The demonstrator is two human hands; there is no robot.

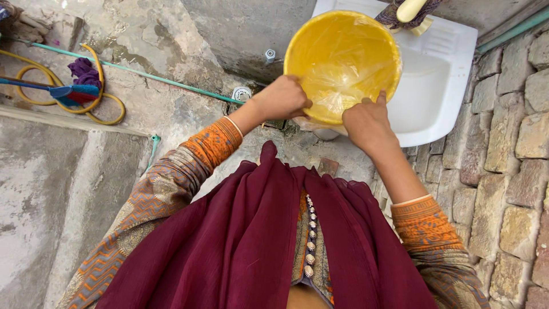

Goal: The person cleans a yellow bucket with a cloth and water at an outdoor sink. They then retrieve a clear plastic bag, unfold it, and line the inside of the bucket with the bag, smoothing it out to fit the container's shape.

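A round yellow plastic bowl is held tilted over the near edge of a white wall sink, its wet inside facing me. My left hand grips the bowl's lower left rim. My right hand holds the lower right rim, fingers curled over the edge. Both sleeves are orange patterned, and a maroon scarf hangs down my front.
A brick wall runs down the right. A pale handle lies at the sink's back edge. On the concrete floor at left lie a coiled yellow hose, a blue and red brush, a purple cloth and a thin green pipe.
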